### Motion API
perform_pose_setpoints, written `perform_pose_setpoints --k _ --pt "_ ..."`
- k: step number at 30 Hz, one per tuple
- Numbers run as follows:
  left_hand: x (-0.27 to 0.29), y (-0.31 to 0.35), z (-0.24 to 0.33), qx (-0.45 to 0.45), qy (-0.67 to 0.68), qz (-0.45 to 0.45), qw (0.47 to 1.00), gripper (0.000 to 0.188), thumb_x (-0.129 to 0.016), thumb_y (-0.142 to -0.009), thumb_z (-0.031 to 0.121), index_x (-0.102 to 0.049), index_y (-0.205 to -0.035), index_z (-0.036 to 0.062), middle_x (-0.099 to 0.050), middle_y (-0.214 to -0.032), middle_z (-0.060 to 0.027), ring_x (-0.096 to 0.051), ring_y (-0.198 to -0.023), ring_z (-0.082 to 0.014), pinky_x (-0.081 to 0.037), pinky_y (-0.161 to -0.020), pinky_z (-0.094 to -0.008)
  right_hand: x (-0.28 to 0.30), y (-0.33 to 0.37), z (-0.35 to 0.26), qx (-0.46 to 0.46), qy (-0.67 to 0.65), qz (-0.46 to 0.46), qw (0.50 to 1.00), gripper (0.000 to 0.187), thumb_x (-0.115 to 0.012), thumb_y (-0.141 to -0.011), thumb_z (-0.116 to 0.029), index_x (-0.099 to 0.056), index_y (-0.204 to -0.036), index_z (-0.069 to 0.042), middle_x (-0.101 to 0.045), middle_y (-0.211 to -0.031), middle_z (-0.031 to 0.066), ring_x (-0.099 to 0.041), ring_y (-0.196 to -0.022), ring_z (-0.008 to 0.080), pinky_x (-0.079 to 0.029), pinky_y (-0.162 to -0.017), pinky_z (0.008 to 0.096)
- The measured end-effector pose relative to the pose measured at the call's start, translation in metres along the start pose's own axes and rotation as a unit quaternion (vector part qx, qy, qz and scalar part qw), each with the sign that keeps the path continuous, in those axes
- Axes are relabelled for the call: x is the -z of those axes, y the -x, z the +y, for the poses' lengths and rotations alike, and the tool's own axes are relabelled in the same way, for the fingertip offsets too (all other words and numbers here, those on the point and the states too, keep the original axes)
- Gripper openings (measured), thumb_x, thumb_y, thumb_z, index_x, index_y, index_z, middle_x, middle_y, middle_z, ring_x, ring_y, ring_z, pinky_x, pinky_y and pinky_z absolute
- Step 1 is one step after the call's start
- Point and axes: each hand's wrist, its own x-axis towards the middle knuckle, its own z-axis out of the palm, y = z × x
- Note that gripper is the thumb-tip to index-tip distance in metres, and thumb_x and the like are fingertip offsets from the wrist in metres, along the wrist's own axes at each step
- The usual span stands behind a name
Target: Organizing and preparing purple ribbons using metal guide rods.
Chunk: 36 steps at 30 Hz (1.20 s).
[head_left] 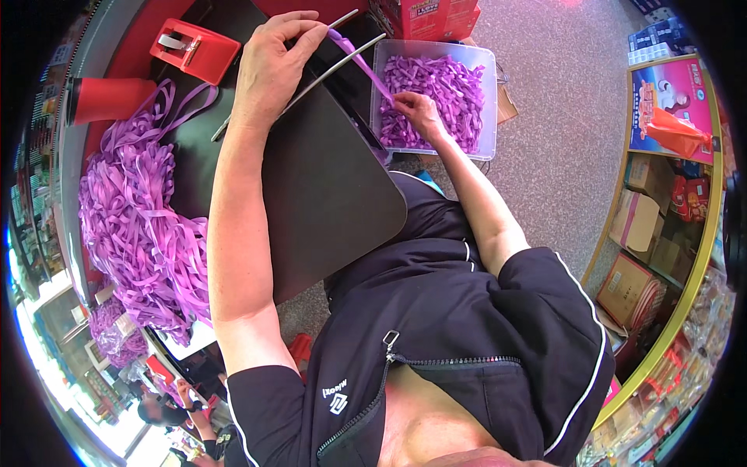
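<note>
My left hand [276, 66] is over the dark tabletop, with thumb and forefinger closed in a pinch beside a thin metal rod [343, 18]. At those fingertips a purple ribbon [359, 61] begins and slants down to the right. My right hand [420, 115] grips the ribbon's lower part above a clear plastic bin [490, 101]. Many short purple ribbon pieces [440, 89] fill the bin. A second metal rod [338, 66] passes under my left wrist; whether the two rods join is hidden. A large heap of long purple ribbons [132, 210] lies left of my left arm.
On the dark table [334, 202] are a red tape dispenser [194, 50] and a red cylinder [113, 100]. Red boxes [428, 19] stand behind the bin. Shelves with cartons [634, 222] line the right side. Another person [167, 409] is at the lower left.
</note>
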Motion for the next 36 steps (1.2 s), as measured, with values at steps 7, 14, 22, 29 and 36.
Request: perform_pose_setpoints --k 7,14,22,29,36 --pt "0.000 -0.002 0.004 0.006 -0.003 -0.001 1.000 0.023 -0.065 -0.088 0.022 -0.071 -0.100 0.0033 -0.064 -0.117 -0.0070 -0.055 -0.113 -0.0193 -0.040 -0.096 -0.0301 -0.010 0.003 0.024 -0.013 -0.018 0.003 1.000 0.021 -0.068 -0.083 -0.015 -0.068 -0.102 -0.006 -0.070 -0.083 0.0060 -0.066 -0.078 0.0132 -0.051 -0.072 0.0273" --pt "0.001 -0.001 0.007 0.022 0.024 -0.008 0.999 0.023 -0.065 -0.088 0.021 -0.071 -0.100 0.0028 -0.063 -0.120 -0.0074 -0.055 -0.112 -0.0188 -0.040 -0.096 -0.0298 -0.013 0.017 0.031 0.059 -0.061 0.002 0.996 0.011 -0.064 -0.084 -0.006 -0.066 -0.095 -0.003 -0.069 -0.088 0.0063 -0.066 -0.082 0.0139 -0.050 -0.074 0.0275" --pt "0.001 -0.001 0.004 0.012 0.032 -0.011 0.999 0.024 -0.064 -0.089 0.022 -0.071 -0.100 0.0020 -0.062 -0.120 -0.0071 -0.056 -0.110 -0.0180 -0.044 -0.091 -0.0287 0.001 0.052 0.015 0.203 0.049 -0.040 0.977 0.015 -0.062 -0.088 -0.009 -0.067 -0.101 -0.004 -0.069 -0.097 0.0095 -0.067 -0.089 0.0209 -0.052 -0.079 0.0307" --pt "0.003 -0.005 -0.009 0.013 0.031 -0.027 0.999 0.028 -0.062 -0.089 0.026 -0.070 -0.102 0.0030 -0.059 -0.124 -0.0099 -0.056 -0.111 -0.0197 -0.043 -0.092 -0.0297 0.026 0.094 0.014 0.098 -0.021 -0.107 0.989 0.024 -0.059 -0.092 -0.020 -0.067 -0.102 0.001 -0.065 -0.103 0.0102 -0.060 -0.101 0.0200 -0.046 -0.088 0.0311" --pt "0.005 -0.004 -0.014 -0.003 0.001 -0.009 1.000 0.033 -0.064 -0.084 0.034 -0.072 -0.099 0.0062 -0.061 -0.123 -0.0122 -0.059 -0.109 -0.0266 -0.044 -0.092 -0.0356 0.050 0.143 -0.018 0.124 0.005 -0.138 0.983 0.024 -0.058 -0.093 -0.020 -0.067 -0.102 0.000 -0.063 -0.105 0.0098 -0.059 -0.100 0.0194 -0.045 -0.088 0.0299"
